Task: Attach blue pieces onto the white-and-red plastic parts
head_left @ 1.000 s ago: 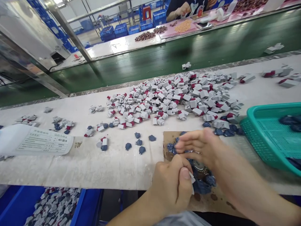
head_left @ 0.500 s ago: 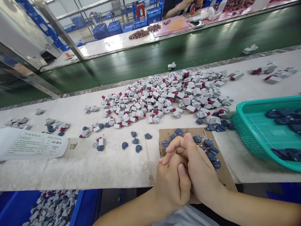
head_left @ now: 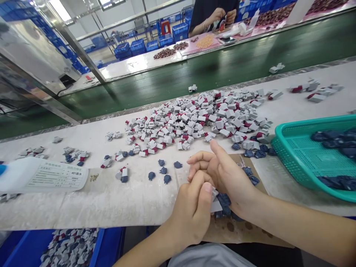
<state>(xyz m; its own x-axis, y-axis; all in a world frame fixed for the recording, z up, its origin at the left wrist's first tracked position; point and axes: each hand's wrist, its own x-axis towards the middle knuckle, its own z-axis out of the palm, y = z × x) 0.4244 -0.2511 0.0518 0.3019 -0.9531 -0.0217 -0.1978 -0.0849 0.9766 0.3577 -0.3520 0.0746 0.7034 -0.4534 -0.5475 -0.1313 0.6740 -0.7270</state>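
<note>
My left hand [head_left: 191,211] is closed, thumb over curled fingers, around a small grey plastic part [head_left: 216,206] that shows only in part at the palm side. Right beside it, my right hand [head_left: 230,181] is open, thumb raised and fingers loosely bent behind the left one. Both hands are over a brown cardboard sheet [head_left: 239,231]. Dark blue molded pieces [head_left: 224,203] show below and between the hands; whether any are held is hidden. More blue pieces [head_left: 163,170] lie on the table to the left.
Beyond the hands spreads a heap of grey and dark red parts [head_left: 191,118]. A green basket [head_left: 289,163] with blue pieces stands right. A white bottle [head_left: 55,173] lies left, above a blue bin [head_left: 101,244]. Behind runs a green conveyor belt [head_left: 144,83]; a person's hands [head_left: 219,16] work across it.
My hands have parted somewhat from their tight clasp; the right one has opened and the grey part shows between them. The view has shifted slightly. Loose parts on the belt have moved left.
</note>
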